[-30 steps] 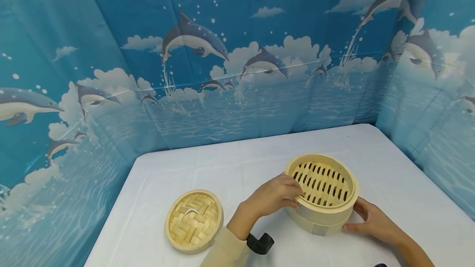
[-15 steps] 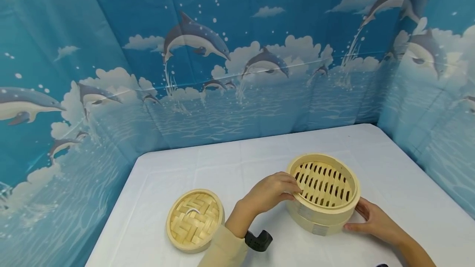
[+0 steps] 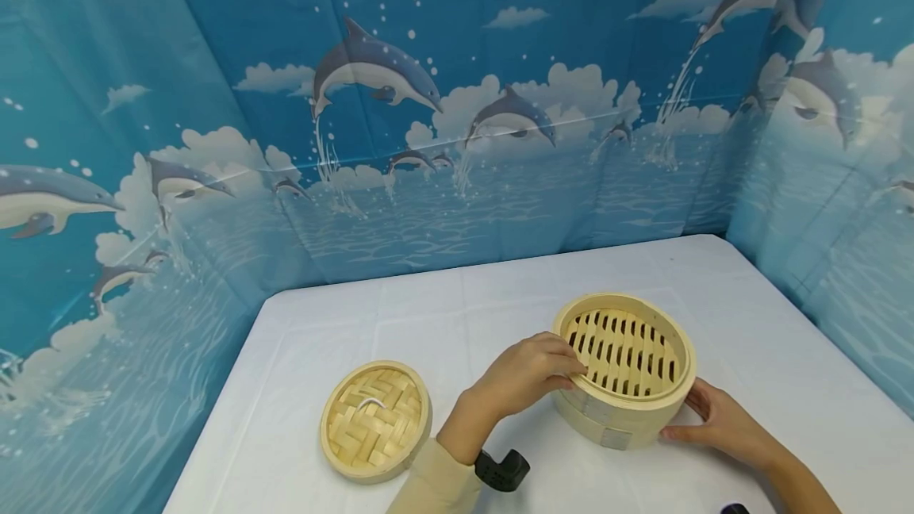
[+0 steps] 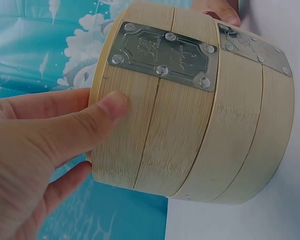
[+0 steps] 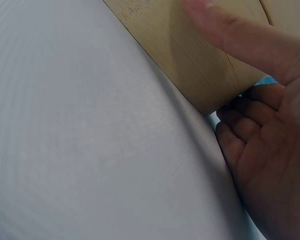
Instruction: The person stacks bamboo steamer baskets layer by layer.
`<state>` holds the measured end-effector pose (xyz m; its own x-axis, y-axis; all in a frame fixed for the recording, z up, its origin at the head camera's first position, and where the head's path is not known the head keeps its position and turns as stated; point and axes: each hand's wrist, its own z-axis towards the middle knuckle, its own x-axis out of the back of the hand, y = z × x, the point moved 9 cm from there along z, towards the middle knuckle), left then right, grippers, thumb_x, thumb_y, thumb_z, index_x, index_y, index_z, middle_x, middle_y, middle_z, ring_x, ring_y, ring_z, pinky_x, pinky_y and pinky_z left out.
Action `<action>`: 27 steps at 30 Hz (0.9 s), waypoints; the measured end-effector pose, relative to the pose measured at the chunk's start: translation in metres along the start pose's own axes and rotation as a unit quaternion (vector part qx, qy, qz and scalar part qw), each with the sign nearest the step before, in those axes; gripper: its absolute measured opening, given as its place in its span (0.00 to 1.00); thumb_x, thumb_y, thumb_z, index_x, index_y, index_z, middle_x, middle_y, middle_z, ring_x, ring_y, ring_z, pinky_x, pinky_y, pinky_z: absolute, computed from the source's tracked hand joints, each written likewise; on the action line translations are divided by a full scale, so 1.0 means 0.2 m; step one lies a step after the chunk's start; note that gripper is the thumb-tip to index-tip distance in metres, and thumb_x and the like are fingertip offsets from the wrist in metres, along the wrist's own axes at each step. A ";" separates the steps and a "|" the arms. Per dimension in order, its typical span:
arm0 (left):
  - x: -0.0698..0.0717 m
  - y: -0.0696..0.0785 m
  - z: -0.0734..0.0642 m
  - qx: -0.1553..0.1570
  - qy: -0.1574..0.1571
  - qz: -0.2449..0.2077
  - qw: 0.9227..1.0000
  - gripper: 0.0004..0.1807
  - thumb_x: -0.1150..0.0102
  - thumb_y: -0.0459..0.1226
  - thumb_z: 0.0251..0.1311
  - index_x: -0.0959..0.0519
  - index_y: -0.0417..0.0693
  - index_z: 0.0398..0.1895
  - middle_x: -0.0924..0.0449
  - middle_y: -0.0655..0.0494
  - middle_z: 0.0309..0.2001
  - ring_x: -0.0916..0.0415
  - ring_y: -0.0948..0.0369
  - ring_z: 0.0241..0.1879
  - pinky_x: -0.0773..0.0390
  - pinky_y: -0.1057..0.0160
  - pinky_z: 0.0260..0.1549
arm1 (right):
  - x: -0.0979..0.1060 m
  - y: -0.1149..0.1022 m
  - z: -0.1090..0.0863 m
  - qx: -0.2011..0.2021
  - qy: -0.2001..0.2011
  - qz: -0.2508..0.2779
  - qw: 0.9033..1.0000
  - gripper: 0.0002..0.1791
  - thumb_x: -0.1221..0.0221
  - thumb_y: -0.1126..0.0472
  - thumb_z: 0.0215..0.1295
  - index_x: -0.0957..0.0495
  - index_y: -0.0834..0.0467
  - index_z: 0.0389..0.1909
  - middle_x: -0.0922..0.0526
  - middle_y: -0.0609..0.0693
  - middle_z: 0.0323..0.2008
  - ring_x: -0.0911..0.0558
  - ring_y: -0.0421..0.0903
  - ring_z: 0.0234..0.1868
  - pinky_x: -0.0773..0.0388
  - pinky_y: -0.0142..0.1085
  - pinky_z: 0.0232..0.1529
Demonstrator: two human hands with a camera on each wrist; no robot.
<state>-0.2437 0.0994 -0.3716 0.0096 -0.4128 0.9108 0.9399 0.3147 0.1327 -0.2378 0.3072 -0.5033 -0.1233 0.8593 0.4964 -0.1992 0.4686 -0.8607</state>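
Note:
Two round bamboo steamer baskets stand stacked on the table, right of centre in the head view. The upper basket (image 3: 646, 404) has a slatted floor and nothing visible in it. My left hand (image 3: 524, 373) pinches its near-left rim, thumb on the outer wall and fingers over the edge. Below sits the lower basket (image 3: 591, 425); my right hand (image 3: 721, 425) holds it low on its right side, thumb in front and fingers around behind. Metal plates (image 4: 162, 55) show on both walls in the left wrist view. In the head view the right fingertips are partly hidden behind the basket.
A woven bamboo lid (image 3: 374, 423) with a small white loop handle lies to the left. White cloth covers the table (image 3: 457, 316). Dolphin-printed blue curtains (image 3: 428, 205) stand around its back and sides. A black band (image 3: 502, 470) is on the left wrist.

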 end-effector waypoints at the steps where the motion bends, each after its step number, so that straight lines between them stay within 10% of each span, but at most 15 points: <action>1: 0.00 0.00 0.00 -0.002 0.001 0.002 1.000 0.13 0.35 0.39 0.50 0.17 0.50 0.41 0.22 0.62 0.42 0.30 0.68 0.47 0.38 0.81 0.51 | 0.00 0.00 0.00 -0.001 -0.001 -0.001 1.000 0.48 0.30 0.64 0.46 0.46 0.71 0.65 0.39 0.70 0.60 0.44 0.15 0.51 0.41 0.14 0.48; 6: 0.00 0.02 0.00 0.004 0.003 -0.002 1.000 0.13 0.35 0.39 0.50 0.17 0.50 0.41 0.21 0.62 0.41 0.30 0.67 0.46 0.37 0.81 0.50 | -0.01 0.00 0.00 -0.007 -0.006 -0.002 1.000 0.48 0.30 0.64 0.46 0.47 0.72 0.65 0.41 0.70 0.61 0.44 0.15 0.50 0.40 0.15 0.48; 12: -0.01 0.03 0.00 0.014 0.000 0.001 1.000 0.13 0.34 0.39 0.50 0.17 0.51 0.41 0.21 0.62 0.40 0.29 0.67 0.45 0.36 0.81 0.48 | 0.00 0.00 0.00 -0.005 -0.003 0.003 1.000 0.48 0.30 0.64 0.47 0.47 0.70 0.66 0.40 0.36 0.57 0.44 0.15 0.51 0.40 0.14 0.48; 20: 0.00 0.05 0.00 0.020 0.017 0.012 1.000 0.13 0.34 0.39 0.49 0.16 0.53 0.41 0.22 0.63 0.39 0.30 0.67 0.43 0.35 0.82 0.45 | 0.00 0.00 0.01 -0.014 -0.004 -0.007 1.000 0.48 0.30 0.62 0.47 0.47 0.70 0.66 0.39 0.61 0.63 0.44 0.15 0.51 0.41 0.14 0.48; 27: -0.01 0.07 0.00 0.022 0.019 0.040 0.999 0.13 0.34 0.42 0.50 0.16 0.54 0.41 0.22 0.65 0.38 0.31 0.69 0.43 0.36 0.83 0.45 | 0.00 0.00 0.00 -0.005 0.001 -0.006 1.000 0.48 0.30 0.63 0.47 0.47 0.71 0.65 0.37 0.56 0.61 0.43 0.15 0.51 0.41 0.14 0.48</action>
<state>-0.2309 0.1052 -0.3717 0.0979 -0.4161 0.9040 0.9195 0.3853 0.0777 -0.2385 0.3071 -0.5040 -0.1190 0.8537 0.5070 -0.1901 0.4816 -0.8555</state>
